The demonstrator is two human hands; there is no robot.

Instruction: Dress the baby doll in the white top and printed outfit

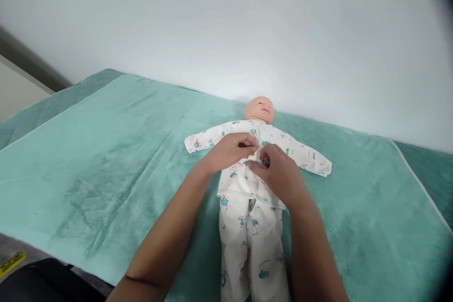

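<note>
A baby doll (261, 109) lies on its back, its head toward the wall. It wears a white printed pajama top (237, 184) with both sleeves spread out sideways, and matching pajama pants (233, 236). Over the chest, my left hand (236, 150) pinches the front edge of the top between thumb and fingers. Close beside it, my right hand (278, 170) is curled, its fingertips also on the top's front edge. Whether a button or snap lies between the fingers is too small to tell. The doll's own hands and feet do not show.
A green plush sheet (116, 151) covers the bed, with wrinkles on the left. Behind the doll's head rises a white wall (212, 33). At the lower left are a black object (46, 283) and a yellow label (12, 263) on the floor.
</note>
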